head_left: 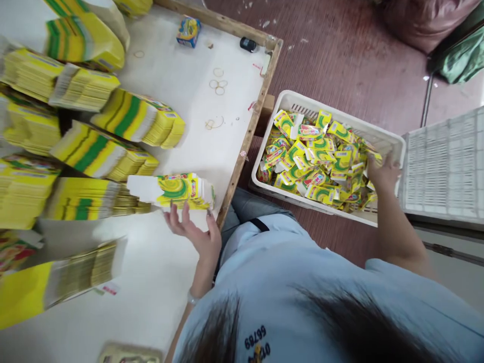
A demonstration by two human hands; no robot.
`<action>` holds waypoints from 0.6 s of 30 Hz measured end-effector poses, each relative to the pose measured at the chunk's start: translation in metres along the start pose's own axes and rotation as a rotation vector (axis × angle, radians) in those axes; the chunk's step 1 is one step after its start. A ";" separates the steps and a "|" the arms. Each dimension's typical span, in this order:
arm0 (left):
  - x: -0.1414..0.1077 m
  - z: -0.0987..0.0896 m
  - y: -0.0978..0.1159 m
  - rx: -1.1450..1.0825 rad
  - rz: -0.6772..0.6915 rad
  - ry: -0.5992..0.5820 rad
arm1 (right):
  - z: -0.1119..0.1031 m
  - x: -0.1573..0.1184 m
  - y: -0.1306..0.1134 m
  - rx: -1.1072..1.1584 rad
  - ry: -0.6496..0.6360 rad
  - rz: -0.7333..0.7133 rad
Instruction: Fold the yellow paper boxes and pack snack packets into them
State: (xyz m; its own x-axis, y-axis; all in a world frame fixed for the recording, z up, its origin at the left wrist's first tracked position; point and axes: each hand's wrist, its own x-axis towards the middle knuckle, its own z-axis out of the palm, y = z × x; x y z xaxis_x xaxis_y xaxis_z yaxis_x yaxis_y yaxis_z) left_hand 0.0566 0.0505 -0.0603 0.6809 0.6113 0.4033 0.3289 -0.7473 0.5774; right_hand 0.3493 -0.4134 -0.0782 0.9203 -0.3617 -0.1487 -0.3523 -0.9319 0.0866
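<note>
On the table, my left hand [194,233] has its fingers apart, with the fingertips at the near edge of a small stack of flat cartons [177,189]. These cartons are yellow with a green swirl and white flaps. Over the right end of a white plastic basket [328,103], my right hand [383,174] reaches down with its fingers spread. A small yellow carton [372,150] lies at its fingertips, and I see no clear grip on it. Loose small yellow-and-green cartons [312,156] fill the basket, several with white flaps showing.
Bundles of flat yellow cartons [128,116] cover the table's left side. Rubber bands [218,85], a blue box [188,31] and a small black object [248,44] lie near the wooden rim [245,151]. Another white crate [442,166] stands right of the basket.
</note>
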 end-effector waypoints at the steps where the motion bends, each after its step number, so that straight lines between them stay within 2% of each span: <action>1: -0.001 0.004 0.003 -0.001 0.030 -0.021 | 0.001 -0.002 0.008 0.048 0.032 0.067; 4: 0.000 0.019 0.010 -0.014 0.105 -0.086 | 0.010 -0.018 0.035 0.159 0.080 0.237; 8: 0.012 0.039 0.018 -0.062 0.212 -0.190 | 0.034 -0.052 0.078 0.233 0.046 0.448; 13: 0.028 0.071 0.048 -0.138 0.379 -0.461 | 0.054 -0.083 0.125 0.301 -0.035 0.564; 16: 0.032 0.100 0.067 -0.130 0.463 -0.616 | 0.052 -0.094 0.136 0.391 -0.019 0.606; 18: 0.031 0.118 0.075 -0.084 0.476 -0.707 | 0.050 -0.105 0.132 0.497 0.011 0.658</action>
State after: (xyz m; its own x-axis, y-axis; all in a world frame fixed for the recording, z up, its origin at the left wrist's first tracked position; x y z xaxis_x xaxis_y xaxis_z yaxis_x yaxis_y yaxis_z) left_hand 0.1791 -0.0173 -0.0882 0.9914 -0.0900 0.0951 -0.1266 -0.8442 0.5210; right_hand 0.1979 -0.4997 -0.1007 0.5000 -0.8401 -0.2102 -0.8519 -0.4334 -0.2940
